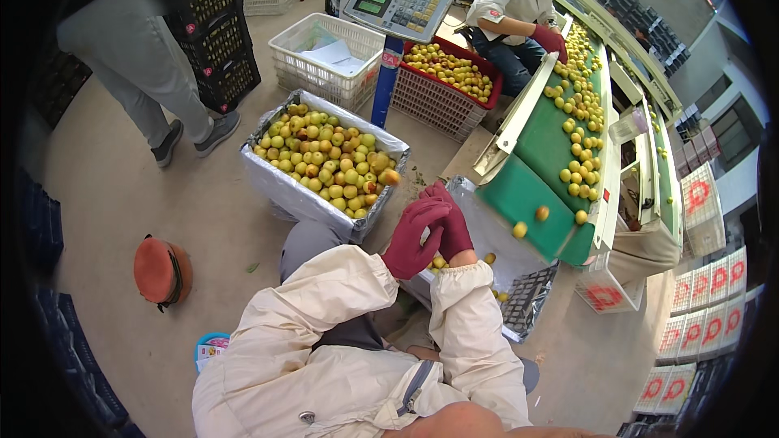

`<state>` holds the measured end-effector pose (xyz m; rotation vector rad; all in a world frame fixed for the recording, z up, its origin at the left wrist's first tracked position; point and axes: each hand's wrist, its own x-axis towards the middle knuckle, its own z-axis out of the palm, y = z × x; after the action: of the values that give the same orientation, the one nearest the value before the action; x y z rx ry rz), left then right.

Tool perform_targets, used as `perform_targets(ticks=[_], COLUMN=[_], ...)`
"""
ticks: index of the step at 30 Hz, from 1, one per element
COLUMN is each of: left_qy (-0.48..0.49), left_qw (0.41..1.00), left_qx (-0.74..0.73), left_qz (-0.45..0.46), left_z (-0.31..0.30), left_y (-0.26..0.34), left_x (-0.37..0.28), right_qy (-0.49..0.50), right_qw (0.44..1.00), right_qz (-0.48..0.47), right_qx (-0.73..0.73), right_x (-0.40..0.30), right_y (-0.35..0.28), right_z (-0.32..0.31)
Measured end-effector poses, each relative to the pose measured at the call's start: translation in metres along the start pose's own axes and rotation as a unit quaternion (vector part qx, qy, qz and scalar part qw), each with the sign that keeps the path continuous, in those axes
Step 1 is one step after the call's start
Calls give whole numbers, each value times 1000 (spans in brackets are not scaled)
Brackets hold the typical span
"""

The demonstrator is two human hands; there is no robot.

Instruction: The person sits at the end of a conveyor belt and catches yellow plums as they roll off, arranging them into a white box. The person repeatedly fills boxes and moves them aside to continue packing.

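Observation:
My left hand (415, 237) and my right hand (455, 232), both in maroon gloves, are together in front of me, the fingers overlapping. Whether anything lies between them is hidden. Just beyond them on the left stands a plastic-lined crate (298, 198) heaped with small round yellow-green and reddish fruits (322, 161). A blurred fruit (389, 177) is at its right edge. Partly behind my right hand is another lined crate (468, 207) with a few fruits (490, 258) in it. The green conveyor belt (517, 194) ends over this crate, and two blurred fruits are on its sloping end.
A blue-posted weighing scale (398, 6) rises behind the full crate. A co-worker in white (517, 6) sits beside the conveyor, near a red-lined crate of fruit (438, 106). Another person (143, 67) stands at left by stacked black crates (222, 55). An orange round stool (161, 271) is on the floor.

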<state>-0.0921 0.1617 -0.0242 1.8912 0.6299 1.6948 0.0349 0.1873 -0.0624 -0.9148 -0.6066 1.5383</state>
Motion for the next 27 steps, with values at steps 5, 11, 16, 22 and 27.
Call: perform_targets(ticks=[5, 11, 16, 22, 27], left_qy=[-15, -50, -63, -99, -88], left_qw=[996, 987, 985, 985, 986], left_qx=[1, -70, -52, -47, -37], left_qz=[-85, -135, -154, -136, -135], left_z=[0, 15, 15, 18, 14], left_y=[-3, 1, -8, -5, 1], left_x=[-9, -10, -16, -18, -16], right_qy=[150, -58, -67, -76, -144], right_qw=[844, 779, 697, 671, 673], right_qz=[32, 51, 105, 123, 110], right_qx=[-513, -623, -706, -727, -717], right_x=[-12, -26, -6, -13, -14], right_y=[38, 161, 159, 135, 101], right_z=[-95, -315, -269, -252, -207])
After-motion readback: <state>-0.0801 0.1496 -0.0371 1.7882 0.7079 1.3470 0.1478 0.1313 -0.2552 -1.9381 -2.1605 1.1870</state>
